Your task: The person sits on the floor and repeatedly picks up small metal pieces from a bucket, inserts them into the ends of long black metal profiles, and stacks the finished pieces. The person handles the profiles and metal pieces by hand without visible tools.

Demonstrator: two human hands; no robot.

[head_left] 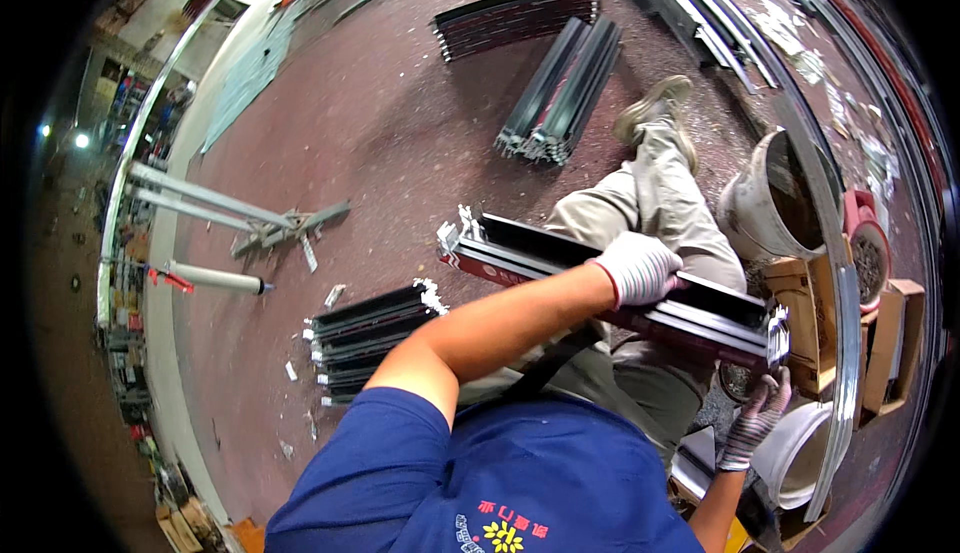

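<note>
My left hand [640, 268] clamps the stiff, long metal profile [610, 288] mid-length; my right hand [757, 418] cups its sharp-edged end

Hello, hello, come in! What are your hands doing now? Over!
Left hand gripping the dark metal frame bundle on lap. Right hand at its end. Bucket close.

Well beyond the fingers, two profile bundles [560, 93] and [515, 18] lie on the red floor [390, 123]. Far to their left lie a tube [215, 279] and grey bars [240, 215]. Another stack [370, 338] lies nearer. Beside the fingertips stand buckets [775, 198], [800, 453] and boxes [805, 323].
</note>
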